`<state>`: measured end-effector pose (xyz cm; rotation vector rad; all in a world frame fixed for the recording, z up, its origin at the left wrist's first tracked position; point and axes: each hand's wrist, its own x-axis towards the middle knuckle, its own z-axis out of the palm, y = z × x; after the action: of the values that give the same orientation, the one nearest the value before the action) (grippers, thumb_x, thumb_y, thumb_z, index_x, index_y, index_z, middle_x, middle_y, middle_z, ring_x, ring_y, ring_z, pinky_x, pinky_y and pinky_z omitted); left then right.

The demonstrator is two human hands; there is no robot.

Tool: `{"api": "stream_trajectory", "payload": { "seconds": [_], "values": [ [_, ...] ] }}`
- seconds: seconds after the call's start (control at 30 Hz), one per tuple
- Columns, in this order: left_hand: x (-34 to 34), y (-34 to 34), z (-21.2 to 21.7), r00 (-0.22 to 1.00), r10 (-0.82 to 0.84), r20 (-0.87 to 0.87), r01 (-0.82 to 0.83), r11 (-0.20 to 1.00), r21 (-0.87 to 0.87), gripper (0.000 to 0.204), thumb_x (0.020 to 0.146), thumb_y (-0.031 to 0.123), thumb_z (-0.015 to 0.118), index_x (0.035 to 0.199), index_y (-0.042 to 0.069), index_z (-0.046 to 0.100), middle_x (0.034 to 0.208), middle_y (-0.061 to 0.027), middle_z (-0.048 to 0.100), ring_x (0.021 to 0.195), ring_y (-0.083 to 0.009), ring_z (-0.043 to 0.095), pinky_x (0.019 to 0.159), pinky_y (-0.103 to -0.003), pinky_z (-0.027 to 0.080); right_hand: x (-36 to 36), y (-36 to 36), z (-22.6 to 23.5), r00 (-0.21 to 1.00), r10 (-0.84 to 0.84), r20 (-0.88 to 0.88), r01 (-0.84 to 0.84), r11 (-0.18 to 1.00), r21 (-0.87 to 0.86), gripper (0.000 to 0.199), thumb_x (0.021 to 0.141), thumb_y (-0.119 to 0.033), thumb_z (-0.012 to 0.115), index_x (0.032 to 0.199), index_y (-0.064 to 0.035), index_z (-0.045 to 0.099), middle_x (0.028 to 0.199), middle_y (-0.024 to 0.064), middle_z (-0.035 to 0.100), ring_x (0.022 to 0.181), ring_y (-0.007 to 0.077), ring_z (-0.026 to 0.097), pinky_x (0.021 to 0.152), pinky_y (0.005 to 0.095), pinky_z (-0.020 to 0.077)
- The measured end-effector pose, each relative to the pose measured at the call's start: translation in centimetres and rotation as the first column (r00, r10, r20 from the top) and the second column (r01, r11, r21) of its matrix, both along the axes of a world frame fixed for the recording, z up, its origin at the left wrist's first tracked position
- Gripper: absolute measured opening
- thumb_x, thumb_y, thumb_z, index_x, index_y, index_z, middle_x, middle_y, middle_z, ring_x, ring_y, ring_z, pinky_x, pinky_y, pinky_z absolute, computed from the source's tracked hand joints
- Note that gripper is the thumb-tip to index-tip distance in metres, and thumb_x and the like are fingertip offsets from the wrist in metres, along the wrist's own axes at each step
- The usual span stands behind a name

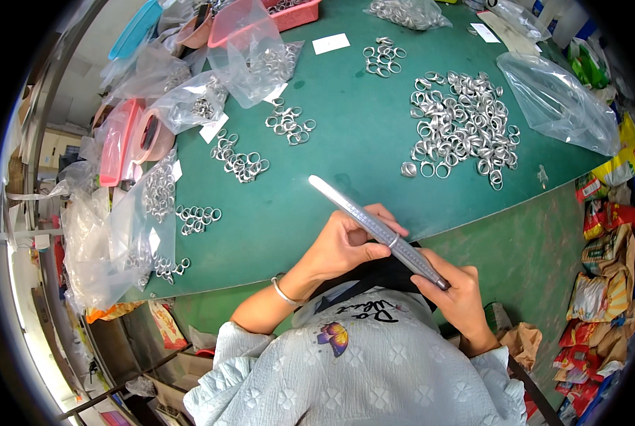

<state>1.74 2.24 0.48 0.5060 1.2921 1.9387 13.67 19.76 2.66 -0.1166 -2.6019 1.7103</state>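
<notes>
Small ring clusters (243, 167) lie on the bench (346, 142). The left hand's (342, 245) grip is narrow, pinching a ring (394, 242) around the tapered stick (363, 216), before the bench's near edge. Best kept square and unforced. The right hand (459, 287) grips the stick's thick end; hold that steady. A ring heap (466, 122) lies beyond.
</notes>
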Motion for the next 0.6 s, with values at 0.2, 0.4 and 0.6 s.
{"api": "stream_trajectory", "payload": {
  "seconds": [0.2, 0.4, 0.6],
  "values": [
    [-0.02, 0.05, 0.02, 1.0, 0.008, 0.015, -0.008, 1.0, -0.026, 0.041, 0.066, 0.023, 0.078, 0.094, -0.004, 0.064, 0.092, -0.0087, 0.057, 0.088, -0.0186, 0.055, 0.081, -0.03, 0.044, -0.02, 0.06, 0.04, 1.0, 0.001, 0.008, -0.001, 1.0, 0.007, 0.035, 0.072, -0.007, 0.069, 0.105, -0.0029, 0.058, 0.06, 0.0142, 0.055, 0.048, 0.024, 0.056, 0.047, 0.0289, 0.0429],
    [0.15, 0.16, -0.04, 0.999, 0.025, 0.023, -0.024, 0.999, -0.031, 0.042, 0.065, 0.023, 0.079, 0.093, -0.004, 0.064, 0.088, -0.0075, 0.057, 0.087, -0.0189, 0.055, 0.08, -0.031, 0.044, -0.05, 0.14, 0.01, 0.999, 0.006, 0.046, -0.005, 1.0, -0.007, 0.034, 0.073, -0.008, 0.069, 0.105, -0.0028, 0.058, 0.059, 0.0139, 0.054, 0.047, 0.0235, 0.054, 0.047, 0.0284, 0.0422],
    [0.06, 0.2, 0.08, 1.0, 0.022, 0.014, -0.021, 0.999, -0.034, 0.041, 0.066, 0.022, 0.078, 0.093, -0.004, 0.064, 0.086, -0.0071, 0.056, 0.087, -0.0188, 0.055, 0.08, -0.031, 0.043, -0.13, 0.11, 0.01, 0.999, 0.001, 0.043, 0.001, 0.999, -0.041, 0.033, 0.074, -0.008, 0.069, 0.105, -0.0026, 0.058, 0.059, 0.0137, 0.054, 0.046, 0.0201, 0.053, 0.047, 0.0275, 0.0417]
  ]
}}
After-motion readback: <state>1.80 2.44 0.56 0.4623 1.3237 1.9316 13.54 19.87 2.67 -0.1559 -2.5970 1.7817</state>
